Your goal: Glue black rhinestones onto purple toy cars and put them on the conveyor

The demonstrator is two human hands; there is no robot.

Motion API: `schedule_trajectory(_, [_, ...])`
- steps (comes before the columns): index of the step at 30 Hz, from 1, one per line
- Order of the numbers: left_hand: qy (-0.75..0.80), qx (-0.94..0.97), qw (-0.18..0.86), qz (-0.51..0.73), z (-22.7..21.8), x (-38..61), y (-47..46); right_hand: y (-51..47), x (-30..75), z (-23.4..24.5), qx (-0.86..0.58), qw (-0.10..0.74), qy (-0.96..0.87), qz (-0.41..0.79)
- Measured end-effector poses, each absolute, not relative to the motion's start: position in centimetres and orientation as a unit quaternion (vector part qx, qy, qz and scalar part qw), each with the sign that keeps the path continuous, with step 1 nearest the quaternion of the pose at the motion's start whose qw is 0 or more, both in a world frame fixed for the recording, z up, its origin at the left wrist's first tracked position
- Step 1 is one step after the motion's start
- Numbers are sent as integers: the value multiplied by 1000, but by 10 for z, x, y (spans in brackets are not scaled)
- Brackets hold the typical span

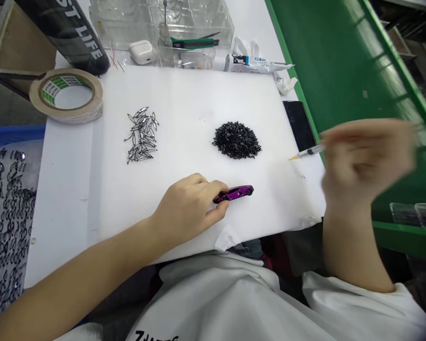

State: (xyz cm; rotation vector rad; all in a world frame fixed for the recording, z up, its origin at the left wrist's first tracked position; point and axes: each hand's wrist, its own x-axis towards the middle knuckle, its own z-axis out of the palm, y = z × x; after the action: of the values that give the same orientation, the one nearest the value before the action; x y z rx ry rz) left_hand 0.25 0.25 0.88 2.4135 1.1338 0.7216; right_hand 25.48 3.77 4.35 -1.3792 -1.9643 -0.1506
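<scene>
My left hand (pixel 190 203) pinches the rear of a small purple toy car (pixel 239 192) between thumb and fingers, low over the white foam sheet (pixel 184 90). Off to the right, my right hand (pixel 367 156) is raised and smeared by motion. It is closed around a thin syringe (pixel 310 151) whose orange tip points left toward the sheet. Beyond the car lies a heap of tiny shiny black pieces (pixel 236 140). A looser pile of clear, black-edged slivers (pixel 142 135) is spread farther left.
A tape roll (pixel 69 113) and a dark bottle (pixel 88 52) stand at the left. Along the back are a white earbud case (pixel 141 52), clear plastic trays (pixel 128 28) and a green cutter knife (pixel 195 43). A dark phone (pixel 300 125) lies by the green conveyor (pixel 315 57) on the right.
</scene>
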Motion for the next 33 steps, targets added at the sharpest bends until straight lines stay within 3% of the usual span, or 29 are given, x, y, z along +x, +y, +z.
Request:
schedule_trajectory(4, [401, 860, 191, 251, 9, 2, 3, 40, 232, 31, -585, 159, -795, 40])
schedule_trajectory(7, [401, 861, 195, 246, 10, 2, 3, 48, 229, 19, -621, 107, -776, 39])
schedule_trajectory(22, [401, 861, 191, 249, 10, 3, 4, 54, 234, 20, -568, 63, -820, 17])
schedule_trajectory(33, [410, 858, 198, 239, 9, 2, 3, 51, 240, 15, -533, 91, -841, 0])
